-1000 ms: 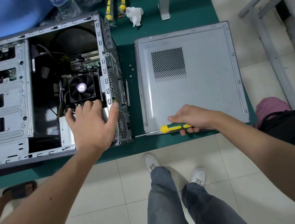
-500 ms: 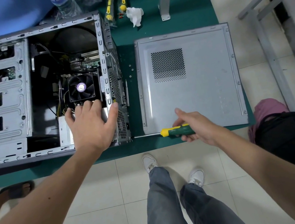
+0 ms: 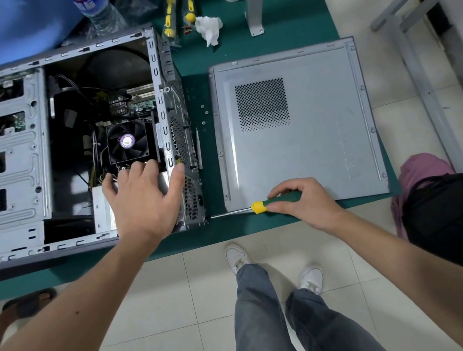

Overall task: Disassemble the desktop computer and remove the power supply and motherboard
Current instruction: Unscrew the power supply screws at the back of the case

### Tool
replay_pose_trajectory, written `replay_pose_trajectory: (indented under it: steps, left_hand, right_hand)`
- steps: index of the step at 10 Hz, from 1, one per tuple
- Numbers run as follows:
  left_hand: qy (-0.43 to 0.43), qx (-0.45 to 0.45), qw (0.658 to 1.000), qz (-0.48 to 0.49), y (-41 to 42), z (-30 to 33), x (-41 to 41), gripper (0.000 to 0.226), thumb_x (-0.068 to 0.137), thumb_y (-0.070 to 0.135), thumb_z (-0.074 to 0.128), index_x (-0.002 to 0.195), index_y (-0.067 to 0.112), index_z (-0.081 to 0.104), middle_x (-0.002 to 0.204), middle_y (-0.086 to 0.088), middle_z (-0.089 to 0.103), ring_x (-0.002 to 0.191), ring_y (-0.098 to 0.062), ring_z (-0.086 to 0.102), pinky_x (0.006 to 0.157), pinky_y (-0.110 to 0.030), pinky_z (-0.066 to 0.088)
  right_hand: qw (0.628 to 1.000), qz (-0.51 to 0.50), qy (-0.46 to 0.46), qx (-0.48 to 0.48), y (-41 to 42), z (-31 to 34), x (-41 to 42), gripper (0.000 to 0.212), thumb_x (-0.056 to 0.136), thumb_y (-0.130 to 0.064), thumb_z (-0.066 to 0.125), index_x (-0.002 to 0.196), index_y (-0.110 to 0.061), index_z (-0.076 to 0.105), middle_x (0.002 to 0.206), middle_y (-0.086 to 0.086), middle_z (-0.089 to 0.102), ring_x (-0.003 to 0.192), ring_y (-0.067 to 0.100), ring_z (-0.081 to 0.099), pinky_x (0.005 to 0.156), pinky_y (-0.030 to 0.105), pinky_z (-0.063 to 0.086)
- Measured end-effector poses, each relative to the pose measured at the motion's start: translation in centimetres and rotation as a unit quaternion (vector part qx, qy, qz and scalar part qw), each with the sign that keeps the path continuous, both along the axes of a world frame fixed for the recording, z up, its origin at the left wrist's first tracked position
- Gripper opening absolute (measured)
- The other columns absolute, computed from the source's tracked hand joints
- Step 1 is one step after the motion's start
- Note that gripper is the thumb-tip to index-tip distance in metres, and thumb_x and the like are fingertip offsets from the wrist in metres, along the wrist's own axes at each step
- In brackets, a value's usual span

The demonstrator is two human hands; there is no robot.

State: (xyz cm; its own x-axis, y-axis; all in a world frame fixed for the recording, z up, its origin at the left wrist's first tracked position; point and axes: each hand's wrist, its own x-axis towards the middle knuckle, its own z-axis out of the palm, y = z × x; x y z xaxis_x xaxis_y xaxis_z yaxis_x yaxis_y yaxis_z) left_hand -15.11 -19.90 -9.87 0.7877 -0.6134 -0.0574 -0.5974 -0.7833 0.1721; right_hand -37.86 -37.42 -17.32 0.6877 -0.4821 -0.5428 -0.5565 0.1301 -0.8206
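Green table (image 3: 285, 28), one open computer case (image 3: 66, 147), left hand (image 3: 143, 202) spread on it, right hand (image 3: 305, 202) gripping one screwdriver (image 3: 260, 206).

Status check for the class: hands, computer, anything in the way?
Left hand flat on power supply inside open case. Right hand grips screwdriver, tip at case's rear corner. Side panel off, lying alongside.

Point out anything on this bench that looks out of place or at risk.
Three small screws lie loose on the green mat, in the gap between the open case and the removed side panel, with no tray to hold them. A crumpled tissue sits near the spare screwdrivers. Nothing looks damaged.
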Motion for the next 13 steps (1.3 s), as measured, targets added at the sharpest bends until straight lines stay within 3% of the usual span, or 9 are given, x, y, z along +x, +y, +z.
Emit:
replay_pose_trajectory:
  steps: [2,4,6,7,8,10,11,12,13]
  left_hand:
    - [-0.001,-0.002,1.0,0.0,0.0,0.0,0.0,0.053,0.096,0.065,0.023,0.062,0.025,0.029,0.075,0.003,0.042,0.082,-0.02,0.038,0.109,-0.052,0.022]
    - [0.001,-0.005,1.0,-0.002,0.0,0.0,0.0,0.055,0.096,0.065,0.023,0.061,0.023,0.03,0.073,0.005,0.04,0.081,-0.02,0.039,0.109,-0.052,0.022]
    - [0.0,-0.008,1.0,-0.003,0.0,0.0,0.0,0.055,0.097,0.064,0.024,0.061,0.023,0.029,0.073,0.004,0.04,0.081,-0.02,0.039,0.108,-0.053,0.023]
    - [-0.001,-0.01,1.0,-0.003,0.0,0.1,-0.1,0.055,0.097,0.064,0.024,0.061,0.023,0.029,0.072,0.005,0.04,0.08,-0.02,0.039,0.108,-0.053,0.023]
    - [-0.001,-0.006,1.0,-0.004,0.1,0.1,-0.1,0.055,0.097,0.064,0.024,0.061,0.023,0.03,0.073,0.004,0.04,0.08,-0.02,0.039,0.109,-0.053,0.022]
    - [-0.001,-0.005,1.0,-0.005,0.1,0.1,0.0,0.055,0.097,0.064,0.024,0.061,0.023,0.03,0.073,0.004,0.041,0.08,-0.02,0.04,0.109,-0.053,0.022]
    - [-0.002,-0.004,1.0,-0.005,0.1,0.1,0.0,0.055,0.097,0.064,0.024,0.061,0.022,0.03,0.074,0.004,0.042,0.081,-0.02,0.04,0.109,-0.053,0.022]
    - [-0.002,-0.003,1.0,-0.005,0.1,0.0,0.0,0.055,0.097,0.064,0.023,0.061,0.022,0.031,0.074,0.004,0.042,0.081,-0.02,0.04,0.109,-0.053,0.022]
    - [-0.001,-0.004,1.0,-0.005,0.1,0.0,0.1,0.055,0.096,0.065,0.023,0.061,0.022,0.031,0.073,0.004,0.041,0.081,-0.02,0.04,0.109,-0.053,0.023]
  right_hand:
    - [0.98,0.155,-0.004,-0.125,-1.1,0.7,0.5,0.02,0.081,-0.032,0.078,0.097,-0.03,0.065,0.089,-0.008,0.06,0.08,0.015,0.06,0.079,0.035,0.05]
    - [0.96,0.252,0.085,-0.084,-2.2,1.6,1.2,0.023,0.093,-0.045,0.055,0.086,-0.027,0.067,0.08,-0.001,0.069,0.065,0.009,0.057,0.066,0.031,0.047]
    - [0.999,0.045,0.019,0.011,-1.9,1.6,1.5,0.033,0.073,-0.024,0.086,0.099,-0.028,0.067,0.089,-0.004,0.062,0.075,0.011,0.061,0.064,0.021,0.048]
    - [0.992,-0.034,0.048,0.111,-1.8,2.0,1.8,0.022,0.085,-0.042,0.072,0.096,-0.023,0.069,0.091,0.002,0.065,0.064,0.015,0.065,0.054,0.021,0.047]
    - [0.987,-0.08,0.052,0.133,-1.7,1.9,2.2,0.013,0.095,-0.025,0.06,0.091,-0.015,0.067,0.095,0.011,0.063,0.072,0.022,0.068,0.053,0.025,0.052]
    - [0.979,-0.102,-0.002,0.178,-2.0,2.0,2.0,0.025,0.08,0.004,0.071,0.095,-0.016,0.068,0.104,0.013,0.065,0.086,0.021,0.064,0.076,0.033,0.05]
    - [0.982,-0.061,0.06,0.169,-2.2,2.7,2.1,0.015,0.09,-0.027,0.068,0.095,-0.013,0.067,0.091,0.011,0.067,0.07,0.019,0.068,0.063,0.027,0.054]
    - [0.987,0.05,0.145,0.056,-2.5,2.6,2.1,0.047,0.097,-0.05,0.048,0.089,-0.006,0.059,0.069,0.007,0.055,0.041,0.007,0.051,0.042,0.019,0.035]
    - [0.992,0.006,0.084,0.09,-2.7,2.5,1.9,0.016,0.095,-0.025,0.059,0.093,-0.01,0.061,0.081,0.008,0.051,0.051,0.009,0.049,0.05,0.023,0.035]
